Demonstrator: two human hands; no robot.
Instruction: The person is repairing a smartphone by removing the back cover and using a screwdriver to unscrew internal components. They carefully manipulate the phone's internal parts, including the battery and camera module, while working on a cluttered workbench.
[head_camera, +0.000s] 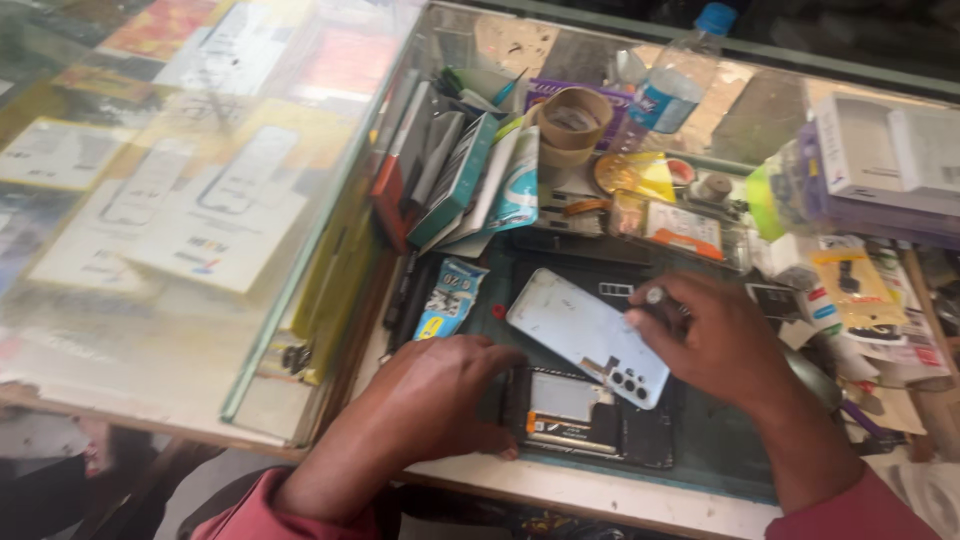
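head view looks down on our two hands over a crowded workbench. our left hand (435, 395) lies flat, fingers spread, pressing on the left edge of an opened phone (590, 420) that rests on a dark green mat (720, 440) near the front edge of the bench. the phone's insides face up: a silver plate and an orange strip show in its upper part. nothing is pinched in this hand; the fingers are apart and simply rest on the phone's frame and the mat.

our right hand (715, 340) is curled, fingertips together around a small tool with a round silver end (655, 295); how tightly it is clamped we cannot tell. the hand sits at the upper right edge of a pale blue back cover (585, 335), which lies tilted across the top of the opened phone, its camera holes toward the lower right corner.

just left of the cover lies a small blue and yellow packet (448, 298). behind it stand boxes (460, 180) leaning together, a roll of tape (572, 122) and a plastic bottle with a blue cap (675, 75). white boxes (890, 150) are stacked at the far right. a glass counter (200, 200) with printed sheets beneath it fills the left side.
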